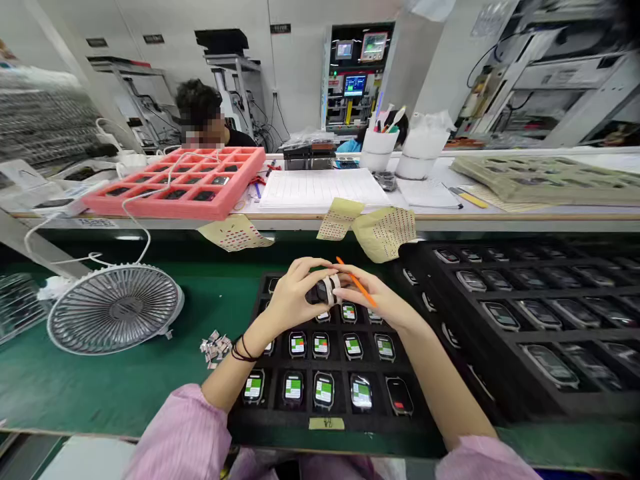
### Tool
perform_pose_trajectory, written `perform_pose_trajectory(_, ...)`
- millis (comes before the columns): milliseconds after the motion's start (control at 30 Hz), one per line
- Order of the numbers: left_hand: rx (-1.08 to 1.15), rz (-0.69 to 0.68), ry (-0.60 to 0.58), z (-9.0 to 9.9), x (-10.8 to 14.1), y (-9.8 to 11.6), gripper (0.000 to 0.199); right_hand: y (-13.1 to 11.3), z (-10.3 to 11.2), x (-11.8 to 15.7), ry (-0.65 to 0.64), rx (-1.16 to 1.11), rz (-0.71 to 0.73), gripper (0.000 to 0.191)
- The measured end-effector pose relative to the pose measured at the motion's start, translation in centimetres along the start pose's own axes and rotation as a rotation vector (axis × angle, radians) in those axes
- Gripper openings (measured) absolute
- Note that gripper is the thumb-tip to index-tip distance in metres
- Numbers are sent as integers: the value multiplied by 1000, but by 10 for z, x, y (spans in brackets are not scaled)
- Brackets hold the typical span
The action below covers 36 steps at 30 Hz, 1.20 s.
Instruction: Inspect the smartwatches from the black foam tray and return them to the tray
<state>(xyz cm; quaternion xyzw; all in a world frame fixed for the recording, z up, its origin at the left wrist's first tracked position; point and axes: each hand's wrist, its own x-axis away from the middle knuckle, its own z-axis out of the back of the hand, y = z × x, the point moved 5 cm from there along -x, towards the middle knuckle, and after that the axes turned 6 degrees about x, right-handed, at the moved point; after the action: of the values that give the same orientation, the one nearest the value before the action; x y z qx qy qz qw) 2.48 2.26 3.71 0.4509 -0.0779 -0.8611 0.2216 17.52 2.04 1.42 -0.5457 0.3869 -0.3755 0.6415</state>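
Observation:
Above the black foam tray [320, 363], both hands meet around a smartwatch [329, 291] with a dark face and pale edges. My left hand [300, 293] grips it from the left, thumb below and fingers over the top. From the right, my right hand [373, 293] touches the watch with its fingertips. A thin orange stick [357, 281] is held in that same hand and slants down to the right; its exact kind is unclear. Watches sit in the tray's compartments, many with lit green and white screens. One watch [399, 396] at the front right shows a dark screen with red.
Stacked black trays [500, 357] of watches stand on the right. A round fan [116, 308] and small metallic pieces [216, 348] lie on the left. On the shelf are a pink foam tray [175, 183], paper sheets [320, 188] and a white cup [379, 148]. A person sits beyond.

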Motion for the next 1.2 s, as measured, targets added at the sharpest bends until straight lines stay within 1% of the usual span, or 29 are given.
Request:
perform_pose_trajectory(67, 27, -14, -18, 1, 0, 4, 48, -2, -2, 1, -66, -19, -10, 43)
perform_pose_trajectory(133, 55, -29, -27, 1, 1, 6, 50, -3, -3, 2, -104, -29, 1, 39)
perform_pose_trajectory(300, 135, -63, -20, -1, 1, 7, 54, -9, -5, 5, -106, -13, 94, 37)
perform_pose_trajectory(467, 169, -74, -8, -1, 2, 8, 56, -8, -9, 5, -91, -72, 109, 35)
perform_pose_trajectory(667, 155, -76, 11, 0, 2, 10, 53, -1, -15, 3, -36, -156, 127, 45)
perform_pose_trajectory(800, 150, -87, 19, 0, 2, 12, 53, 1, -17, 4, -11, -103, 143, 43)
perform_pose_trajectory(900, 153, -83, 28, 2, 1, 14, 53, -3, -14, 5, 15, -20, 163, 44)
perform_pose_trajectory(967, 152, -52, 41, 5, 1, 13, 52, -10, -6, 9, 121, 53, 220, 38)
perform_pose_trajectory(1033, 158, -2, 47, 8, 2, 12, 52, -22, 4, 16, 285, 116, 346, 34)
perform_pose_trajectory(1067, 171, 23, 43, 9, 3, 11, 53, -28, 8, 22, 353, 140, 422, 36)
perform_pose_trajectory(1133, 210, 58, 36, 9, 3, 10, 56, -38, 11, 35, 424, 182, 585, 43)
perform_pose_trajectory(1200, 245, 70, 39, 9, 4, 11, 58, -44, 8, 46, 432, 225, 711, 47)
